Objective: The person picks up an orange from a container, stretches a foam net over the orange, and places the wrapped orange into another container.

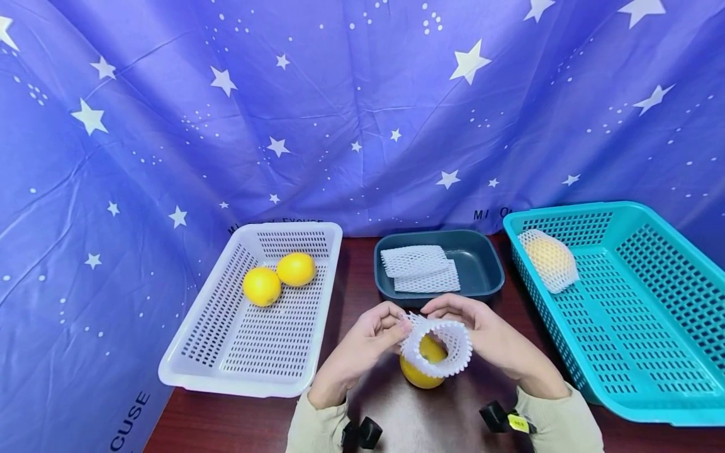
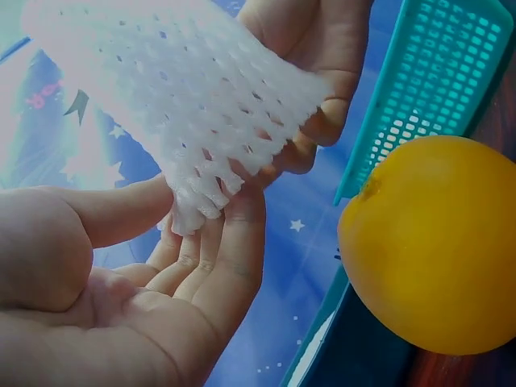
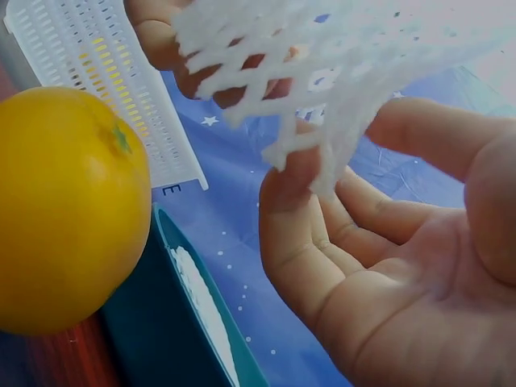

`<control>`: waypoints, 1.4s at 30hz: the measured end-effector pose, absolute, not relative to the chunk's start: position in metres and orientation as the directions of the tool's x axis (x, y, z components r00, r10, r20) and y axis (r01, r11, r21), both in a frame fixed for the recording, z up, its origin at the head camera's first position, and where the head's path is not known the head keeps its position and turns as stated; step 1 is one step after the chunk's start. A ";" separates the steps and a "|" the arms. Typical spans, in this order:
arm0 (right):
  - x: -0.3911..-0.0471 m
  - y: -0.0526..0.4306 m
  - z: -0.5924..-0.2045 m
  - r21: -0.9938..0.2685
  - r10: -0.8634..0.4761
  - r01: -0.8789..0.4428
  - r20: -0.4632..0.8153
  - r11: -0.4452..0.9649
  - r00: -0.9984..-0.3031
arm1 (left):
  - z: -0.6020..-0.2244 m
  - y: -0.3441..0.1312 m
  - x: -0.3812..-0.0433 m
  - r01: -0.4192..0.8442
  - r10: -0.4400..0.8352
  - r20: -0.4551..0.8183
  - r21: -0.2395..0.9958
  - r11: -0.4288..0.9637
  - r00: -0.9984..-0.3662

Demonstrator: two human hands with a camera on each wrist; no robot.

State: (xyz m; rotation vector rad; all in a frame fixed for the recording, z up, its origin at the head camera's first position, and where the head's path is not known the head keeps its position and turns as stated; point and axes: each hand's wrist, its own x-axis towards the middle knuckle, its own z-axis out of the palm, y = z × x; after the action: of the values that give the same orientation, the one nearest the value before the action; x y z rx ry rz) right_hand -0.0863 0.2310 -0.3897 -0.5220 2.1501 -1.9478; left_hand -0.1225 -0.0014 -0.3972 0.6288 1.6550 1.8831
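Both hands hold a white foam net sleeve (image 1: 460, 347) whose round opening faces up toward the head camera. My left hand (image 1: 365, 340) pinches one side of its edge between thumb and fingers. On the opposite side, my right hand (image 1: 489, 330) holds the edge, its index fingertip (image 3: 292, 173) behind the mesh and the thumb at the side. An orange (image 1: 420, 376) sits on the table just below the sleeve, partly hidden by it in the head view. Both wrist views show the orange (image 2: 435, 246) apart from the hands, outside the mesh.
At left, a white basket (image 1: 187, 371) holds two oranges (image 1: 262, 287). A dark tray (image 1: 481, 270) with folded foam net sleeves (image 1: 427, 284) stands behind the hands. The teal basket (image 1: 612, 352) at right contains a net-wrapped fruit (image 1: 548, 259). A starry blue curtain (image 1: 351, 113) hangs behind.
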 end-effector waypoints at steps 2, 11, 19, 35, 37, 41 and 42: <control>-0.087 0.232 -0.390 -0.986 -0.389 -0.146 0.103 0.083 -0.916 | -0.397 -0.002 -0.122 -0.097 0.673 -0.019 0.992 -0.078 -0.740; -0.087 0.236 -0.394 -0.994 -0.470 -0.109 0.093 0.006 -0.878 | -0.401 -0.001 -0.123 -0.078 0.654 -0.066 0.997 0.011 -0.754; -0.090 0.240 -0.401 -0.991 -0.492 -0.118 0.075 0.056 -0.867 | -0.406 0.000 -0.121 0.015 0.612 -0.074 0.990 0.140 -0.787; -0.094 0.243 -0.408 -0.937 -0.441 -0.147 -0.008 0.316 -0.897 | -0.414 0.001 -0.123 0.043 0.580 -0.136 0.958 0.284 -0.804; -0.094 0.243 -0.409 -0.936 -0.456 -0.148 -0.015 0.320 -0.890 | -0.414 0.001 -0.123 0.052 0.573 -0.139 0.951 0.305 -0.808; -0.094 0.242 -0.410 -0.928 -0.462 -0.148 -0.029 0.343 -0.887 | -0.415 0.001 -0.123 0.065 0.560 -0.150 0.937 0.344 -0.815; -0.094 0.242 -0.410 -0.924 -0.458 -0.150 -0.030 0.352 -0.888 | -0.416 0.001 -0.124 0.067 0.557 -0.152 0.933 0.353 -0.817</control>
State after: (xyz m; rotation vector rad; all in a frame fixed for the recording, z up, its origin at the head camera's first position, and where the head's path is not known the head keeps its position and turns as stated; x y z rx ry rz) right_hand -0.0940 0.2421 -0.4101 -0.5414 2.3350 -1.5490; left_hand -0.1235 0.0007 -0.4156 0.5433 2.1737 1.4675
